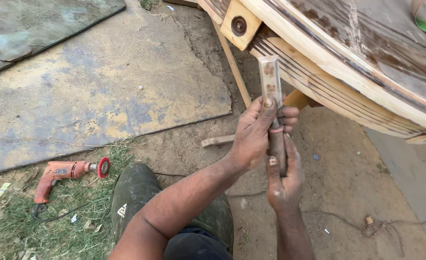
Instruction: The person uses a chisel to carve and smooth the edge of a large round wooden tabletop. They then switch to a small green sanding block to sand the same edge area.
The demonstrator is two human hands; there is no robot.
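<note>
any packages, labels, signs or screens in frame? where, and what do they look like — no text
No packages, signs or screens.
Label on the drill: small pale patch on its orange-red body, lying on the grass at lower left.
Logo mark on the knee: small white triangle on dark trousers, bottom centre-left.
Both hands hold a chisel, unlabelled.

Left hand [255,132]: forearm stretched forward, fingers curled shut, thumb raised. Right hand [284,175]: just below it, fist closed, thumb lying straight upward, wrist bent

Both hands, left hand [255,132] and right hand [284,178], clasp a chisel [272,103] against the wooden frame [319,72].
</note>
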